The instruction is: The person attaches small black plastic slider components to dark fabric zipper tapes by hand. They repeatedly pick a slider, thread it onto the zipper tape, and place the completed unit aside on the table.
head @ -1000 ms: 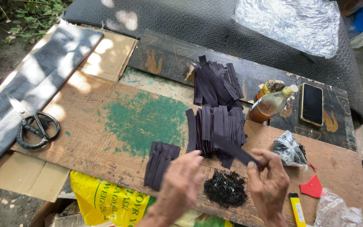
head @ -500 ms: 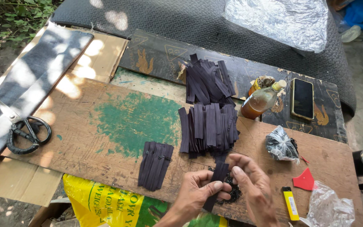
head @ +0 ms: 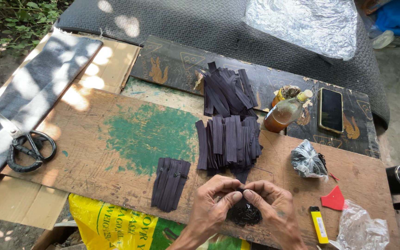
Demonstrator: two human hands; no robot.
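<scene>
**Both hands pinch one dark piece at the table's near edge**

The left hand (head: 216, 203) and right hand (head: 274, 208) meet fingertip to fingertip at the near edge of the table (head: 93, 153). Each has its grip clenched on one small dark piece (head: 240, 190), mostly hidden between the fingertips. Right under the hands lies one heap of small black bits (head: 244, 214).

Three lots of dark strips lie on the table. One small stack (head: 171, 183) is just left of the hands, near the near edge. One large stack (head: 230, 141) sits at the middle, just beyond the hands. A third, looser pile (head: 228, 90) lies further back, touching the second. The strips in each overlap too much to count.

Toward the far right corner stand one bottle (head: 285, 112) of amber liquid, a small jar (head: 287, 92) just behind it, and one phone (head: 331, 110) lying flat. Near the right edge are one knotted plastic bag (head: 307, 159) with dark contents, one red scrap (head: 334, 199), one yellow lighter (head: 319, 224) and one crumpled clear bag (head: 362, 227). One pair of scissors (head: 28, 148) lies at the left edge.
</scene>
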